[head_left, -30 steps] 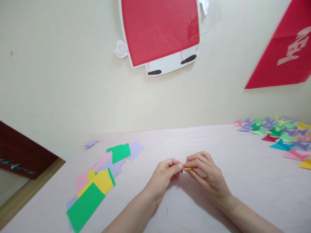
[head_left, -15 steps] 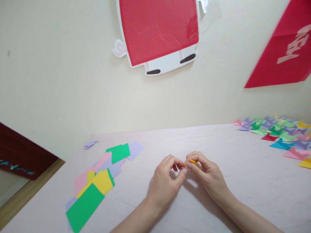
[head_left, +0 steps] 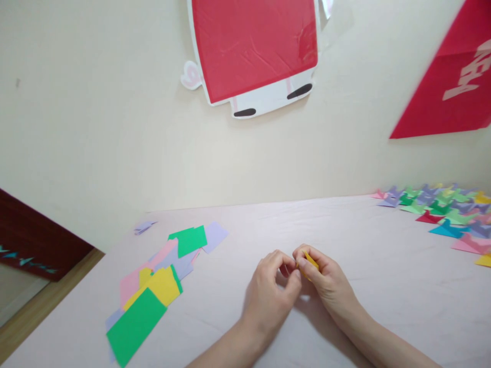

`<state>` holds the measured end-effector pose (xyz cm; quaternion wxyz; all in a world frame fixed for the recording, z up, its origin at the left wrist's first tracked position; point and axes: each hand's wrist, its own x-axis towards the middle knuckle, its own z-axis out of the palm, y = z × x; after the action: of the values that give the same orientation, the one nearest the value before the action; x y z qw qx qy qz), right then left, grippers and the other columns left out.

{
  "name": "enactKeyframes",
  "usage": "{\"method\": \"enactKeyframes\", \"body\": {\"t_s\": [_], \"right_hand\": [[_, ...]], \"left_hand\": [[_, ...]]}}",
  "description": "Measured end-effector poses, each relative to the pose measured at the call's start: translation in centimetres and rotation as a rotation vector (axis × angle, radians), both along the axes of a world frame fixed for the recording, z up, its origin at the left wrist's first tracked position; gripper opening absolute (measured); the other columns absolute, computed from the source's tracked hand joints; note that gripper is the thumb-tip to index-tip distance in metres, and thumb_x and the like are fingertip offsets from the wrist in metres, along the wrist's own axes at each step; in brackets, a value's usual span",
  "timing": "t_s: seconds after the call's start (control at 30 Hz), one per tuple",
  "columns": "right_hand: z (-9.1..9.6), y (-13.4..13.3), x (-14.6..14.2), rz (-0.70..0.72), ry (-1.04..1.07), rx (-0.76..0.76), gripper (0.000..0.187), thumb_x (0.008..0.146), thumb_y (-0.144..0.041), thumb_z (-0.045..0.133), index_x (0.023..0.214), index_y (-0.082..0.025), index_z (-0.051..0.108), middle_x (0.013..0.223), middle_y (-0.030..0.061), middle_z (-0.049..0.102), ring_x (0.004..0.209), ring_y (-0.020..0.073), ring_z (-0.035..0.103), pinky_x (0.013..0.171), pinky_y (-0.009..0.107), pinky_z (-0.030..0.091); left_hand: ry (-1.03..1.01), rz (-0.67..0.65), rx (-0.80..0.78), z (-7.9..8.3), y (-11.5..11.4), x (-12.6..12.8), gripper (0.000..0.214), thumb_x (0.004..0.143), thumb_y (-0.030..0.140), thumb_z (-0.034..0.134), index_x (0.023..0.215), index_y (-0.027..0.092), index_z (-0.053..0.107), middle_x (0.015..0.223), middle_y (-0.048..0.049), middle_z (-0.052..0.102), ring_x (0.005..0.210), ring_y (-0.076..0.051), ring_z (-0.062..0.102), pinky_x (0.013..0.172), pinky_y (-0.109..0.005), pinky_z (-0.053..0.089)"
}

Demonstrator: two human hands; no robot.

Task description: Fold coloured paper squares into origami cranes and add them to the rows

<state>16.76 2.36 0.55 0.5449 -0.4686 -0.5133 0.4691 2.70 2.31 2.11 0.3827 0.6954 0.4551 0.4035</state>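
Note:
A small folded piece of yellow paper is pinched between both hands just above the pale table. My left hand curls its thumb and fingers against the paper's left end. My right hand grips the paper from the right, fingers closed over it. Most of the paper is hidden by the fingers.
A loose spread of coloured paper squares, green, yellow, pink and lilac, lies at the left. Several folded paper figures sit in rows at the far right. A small lilac folded piece lies near the wall. Red posters hang on the wall.
Both hands have drawn closer together and slightly nearer to me, and the yellow paper has turned from lying flat to a more tilted position between the fingers.

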Motion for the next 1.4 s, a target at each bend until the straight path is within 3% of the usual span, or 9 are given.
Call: {"method": "enactKeyframes", "body": {"t_s": [0.23, 0.43, 0.6, 0.67, 0.83, 1.23, 1.4], "right_hand": [[0.3, -0.3, -0.4, 0.000, 0.138, -0.071, 0.033, 0.077, -0.051, 0.068, 0.071, -0.020, 0.058, 0.067, -0.0029, 0.050, 0.064, 0.0142, 0.049, 0.061, 0.025, 0.043], [-0.4, 0.1, -0.2, -0.021, 0.136, -0.014, 0.035, 0.076, -0.047, 0.072, 0.099, -0.023, 0.062, 0.081, 0.0010, 0.060, 0.076, 0.0171, 0.058, 0.069, 0.028, 0.050], [-0.4, 0.0, 0.2, -0.046, 0.016, 0.077, 0.020, 0.082, -0.039, 0.066, 0.090, -0.023, 0.059, 0.076, -0.0013, 0.057, 0.072, 0.0155, 0.057, 0.066, 0.026, 0.049], [-0.2, -0.1, 0.3, 0.017, -0.066, 0.138, 0.013, 0.087, -0.035, 0.059, 0.086, -0.023, 0.062, 0.080, 0.0004, 0.060, 0.077, 0.0165, 0.059, 0.072, 0.028, 0.049], [0.1, 0.0, 0.5, 0.166, -0.188, 0.284, 0.023, 0.092, -0.026, 0.046, 0.089, -0.023, 0.068, 0.092, 0.0041, 0.066, 0.090, 0.0194, 0.062, 0.082, 0.032, 0.049], [-0.1, 0.0, 0.4, 0.107, -0.150, 0.154, 0.009, 0.084, -0.029, 0.059, 0.084, -0.021, 0.063, 0.089, 0.0031, 0.066, 0.078, 0.0174, 0.061, 0.071, 0.029, 0.051], [0.0, 0.0, 0.4, 0.106, -0.094, 0.077, 0.019, 0.083, -0.038, 0.065, 0.078, -0.019, 0.063, 0.080, 0.0016, 0.064, 0.073, 0.0163, 0.059, 0.068, 0.028, 0.048]], "left_hand": [[-0.072, -0.009, -0.128, -0.8, 0.0, 0.2, 0.017, 0.088, 0.030, 0.057, 0.075, 0.020, 0.057, 0.074, 0.0010, 0.058, 0.071, -0.016, 0.051, 0.068, -0.025, 0.037], [-0.245, -0.009, -0.167, -1.0, 1.0, -0.7, 0.020, 0.087, 0.031, 0.058, 0.072, 0.020, 0.050, 0.069, 0.0027, 0.050, 0.068, -0.014, 0.046, 0.065, -0.024, 0.036], [-0.321, -0.026, -0.235, -1.2, 1.5, -0.9, 0.026, 0.086, 0.040, 0.058, 0.073, 0.019, 0.053, 0.069, 0.0019, 0.049, 0.067, -0.014, 0.044, 0.064, -0.024, 0.036], [-0.356, -0.025, -0.259, -1.2, 1.7, -1.1, 0.028, 0.084, 0.042, 0.059, 0.071, 0.018, 0.053, 0.068, 0.0017, 0.048, 0.067, -0.014, 0.043, 0.065, -0.024, 0.035], [-0.358, -0.031, -0.293, -0.9, 2.4, -1.6, 0.033, 0.083, 0.046, 0.058, 0.065, 0.018, 0.050, 0.063, 0.0029, 0.042, 0.062, -0.013, 0.037, 0.061, -0.024, 0.030], [-0.320, -0.011, -0.290, -0.9, 2.4, -1.6, 0.036, 0.081, 0.049, 0.059, 0.065, 0.018, 0.052, 0.061, 0.0036, 0.044, 0.060, -0.013, 0.038, 0.060, -0.024, 0.031], [-0.320, -0.040, -0.275, -0.8, 2.2, -1.4, 0.031, 0.083, 0.044, 0.058, 0.067, 0.018, 0.053, 0.064, 0.0032, 0.047, 0.062, -0.013, 0.041, 0.061, -0.024, 0.033]]}}
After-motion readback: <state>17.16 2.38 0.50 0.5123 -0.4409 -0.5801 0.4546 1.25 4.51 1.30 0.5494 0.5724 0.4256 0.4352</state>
